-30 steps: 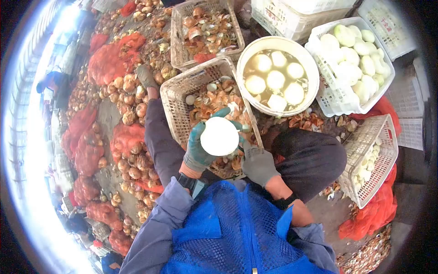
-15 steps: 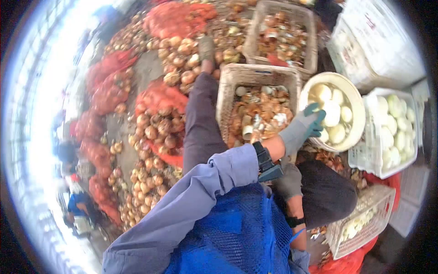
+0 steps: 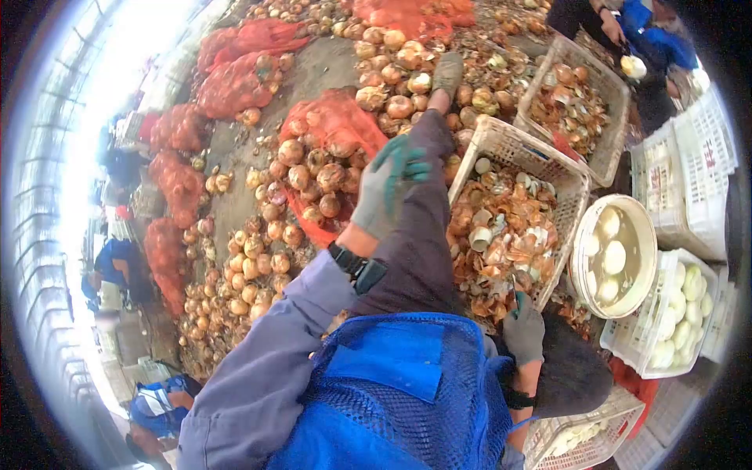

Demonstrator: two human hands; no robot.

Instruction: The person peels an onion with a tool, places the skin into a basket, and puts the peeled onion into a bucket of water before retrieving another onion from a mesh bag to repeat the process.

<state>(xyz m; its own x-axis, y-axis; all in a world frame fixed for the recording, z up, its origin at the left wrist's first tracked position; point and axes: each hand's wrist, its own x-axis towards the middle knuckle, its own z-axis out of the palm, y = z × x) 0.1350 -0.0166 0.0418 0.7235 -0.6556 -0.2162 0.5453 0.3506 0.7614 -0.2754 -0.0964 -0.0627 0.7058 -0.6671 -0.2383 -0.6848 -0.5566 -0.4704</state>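
Observation:
My left hand (image 3: 389, 186), in a grey glove with green fingertips, is stretched out over my leg beside a red mesh sack. Its fingers look apart and hold nothing, though motion blurs them a little. Unpeeled onions (image 3: 313, 176) lie just left of it, spilling from the sack. My right hand (image 3: 523, 333), gloved the same way, is closed at the near edge of a crate (image 3: 576, 184) full of onion skins. From its fingers sticks what looks like a small knife (image 3: 515, 288), mostly hidden. A white bucket (image 3: 580, 258) right of the crate holds peeled onions in cloudy water.
A white crate of peeled onions (image 3: 641, 360) stands beyond the bucket, near stacked white crates (image 3: 677, 168). Another crate of skins (image 3: 623, 149) lies farther off. Red sacks (image 3: 235, 86) and loose onions cover much of the floor. A co-worker's hand (image 3: 612, 27) shows at the top right.
My left hand has moved from the bucket of peeled onions leftward to the unpeeled ones. My right hand now shows by the skin crate. The view has swung left.

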